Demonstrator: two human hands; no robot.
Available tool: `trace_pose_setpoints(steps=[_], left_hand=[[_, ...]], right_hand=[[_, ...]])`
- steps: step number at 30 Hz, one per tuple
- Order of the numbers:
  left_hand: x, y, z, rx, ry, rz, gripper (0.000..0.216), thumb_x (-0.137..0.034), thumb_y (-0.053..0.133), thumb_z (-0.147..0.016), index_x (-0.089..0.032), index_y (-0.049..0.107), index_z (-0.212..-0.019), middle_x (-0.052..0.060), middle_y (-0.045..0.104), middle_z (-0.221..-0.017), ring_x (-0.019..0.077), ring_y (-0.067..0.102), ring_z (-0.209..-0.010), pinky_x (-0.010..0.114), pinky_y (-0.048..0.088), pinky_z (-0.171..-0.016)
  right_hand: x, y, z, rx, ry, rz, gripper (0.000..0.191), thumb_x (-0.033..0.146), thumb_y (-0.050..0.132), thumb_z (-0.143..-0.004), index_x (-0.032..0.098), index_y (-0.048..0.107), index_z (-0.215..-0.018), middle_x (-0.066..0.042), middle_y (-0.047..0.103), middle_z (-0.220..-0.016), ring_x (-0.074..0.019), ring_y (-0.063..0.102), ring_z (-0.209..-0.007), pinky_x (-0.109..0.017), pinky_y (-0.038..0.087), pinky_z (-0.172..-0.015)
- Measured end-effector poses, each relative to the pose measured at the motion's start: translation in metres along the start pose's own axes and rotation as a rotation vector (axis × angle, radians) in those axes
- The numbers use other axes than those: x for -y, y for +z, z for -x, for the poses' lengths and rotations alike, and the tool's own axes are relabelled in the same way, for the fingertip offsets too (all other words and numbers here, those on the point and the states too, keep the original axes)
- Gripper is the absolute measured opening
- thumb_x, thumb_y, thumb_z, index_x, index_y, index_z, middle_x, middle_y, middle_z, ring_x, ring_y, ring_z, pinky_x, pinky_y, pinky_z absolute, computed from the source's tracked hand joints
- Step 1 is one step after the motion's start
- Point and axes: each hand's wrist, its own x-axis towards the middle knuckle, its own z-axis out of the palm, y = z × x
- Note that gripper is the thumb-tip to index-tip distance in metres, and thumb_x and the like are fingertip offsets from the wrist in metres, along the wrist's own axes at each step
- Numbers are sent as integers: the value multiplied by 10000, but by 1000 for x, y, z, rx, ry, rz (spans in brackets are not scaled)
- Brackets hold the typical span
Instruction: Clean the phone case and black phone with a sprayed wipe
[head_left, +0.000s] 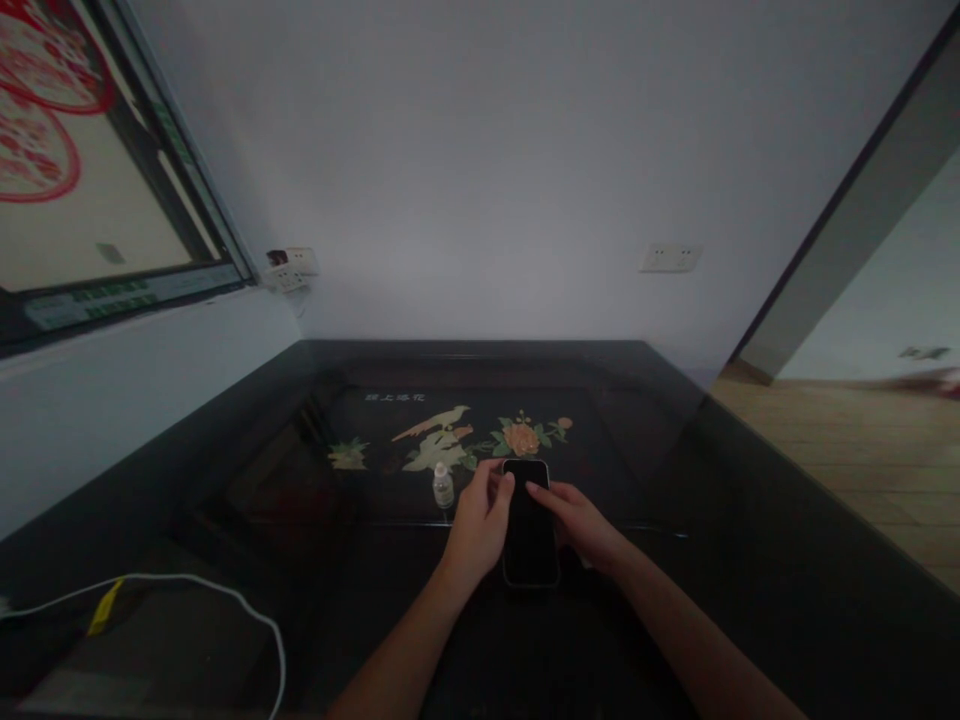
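Observation:
A smartphone (pixel 531 545) with a dark screen and a pale rim is held upright between my two hands, above the black table. My left hand (pixel 480 515) grips its upper left side, thumb along the edge and fingers partly hidden behind it. From the other side, my right hand (pixel 583 522) closes around the right edge, with the thumb lying over the screen; its other fingers are mostly out of sight. A small pale bit shows beneath the right hand, too little to name. Just left of my left hand stands a small clear bottle (pixel 443 490) with a white cap and label.
The glossy black table (pixel 750 560) has a bird-and-flower picture (pixel 521 437) on its top. A white cable (pixel 202 580) with a yellow tag (pixel 105 607) curves across the left front. Wall sockets (pixel 671 258) sit beyond the table, and a window (pixel 112 200) is on the left.

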Motion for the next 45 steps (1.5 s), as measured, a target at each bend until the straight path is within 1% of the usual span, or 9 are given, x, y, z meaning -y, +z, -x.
trace_pose_setpoints(steps=[3, 8, 10, 12, 18, 25, 32, 38, 45], left_hand=[[5, 0, -4, -14, 5, 43, 352, -433, 445, -1025, -192, 628, -1204, 73, 729, -1054, 215, 691, -1009, 351, 520, -937], [2, 0, -5, -71, 42, 35, 350, -394, 432, -1039, -198, 622, -1258, 92, 715, -1202, 217, 662, -1148, 387, 483, -1044], [1, 0, -4, -115, 59, 3, 354, -363, 401, -1051, -201, 605, -1290, 97, 686, -1280, 214, 629, -1218, 406, 445, -1099], [1, 1, -3, -154, 73, -15, 356, -353, 375, -1060, -201, 592, -1299, 99, 672, -1301, 211, 616, -1237, 413, 434, -1113], [-2, 2, -1, -189, 106, -18, 331, -372, 324, -1073, -210, 567, -1230, 83, 693, -1177, 201, 654, -1118, 383, 490, -1025], [-7, 3, 0, -181, 83, 3, 358, -410, 288, -1079, -201, 565, -1167, 78, 688, -1075, 206, 656, -1018, 362, 496, -943], [-4, 3, 0, -182, 64, -1, 415, -496, 276, -1071, -212, 544, -933, 29, 623, -859, 189, 603, -807, 302, 465, -774], [-4, 2, 2, -177, 47, 53, 430, -527, 273, -1068, -217, 506, -883, 8, 572, -804, 176, 556, -758, 288, 442, -738], [-8, 4, 2, -192, 3, 146, 468, -578, 298, -1046, -214, 517, -850, 13, 558, -791, 174, 547, -762, 286, 475, -727]], right_hand=[[4, -1, 2, 19, -33, 65, 451, 581, 770, -826, 156, 703, -960, -3, 699, -704, -112, 622, -530, -180, 440, -446], [10, 2, 5, 88, -74, 74, 467, 518, 850, -763, 154, 723, -1027, -60, 778, -893, -188, 731, -757, -284, 570, -692], [11, 3, 5, 110, -74, 45, 464, 500, 859, -759, 152, 729, -1036, -68, 787, -905, -202, 744, -787, -327, 579, -770], [11, 2, 5, 122, -81, 26, 445, 489, 852, -772, 151, 734, -1037, -66, 790, -887, -198, 745, -765, -337, 575, -783], [15, 2, 7, 160, -123, 42, 454, 500, 814, -815, 148, 738, -1093, -65, 790, -875, -186, 739, -728, -320, 563, -748], [20, 6, 12, 180, -146, 63, 489, 532, 832, -781, 159, 738, -1083, -52, 783, -849, -191, 735, -706, -330, 576, -729], [25, 9, 17, 181, -143, 105, 452, 512, 824, -793, 166, 734, -1069, -43, 780, -834, -204, 741, -717, -329, 580, -708], [26, 7, 17, 202, -181, 143, 439, 508, 801, -820, 174, 731, -1097, -47, 782, -877, -213, 741, -761, -359, 581, -765], [27, 3, 18, 237, -221, 167, 438, 495, 795, -831, 188, 728, -1135, -53, 783, -931, -229, 743, -850, -381, 586, -822]])
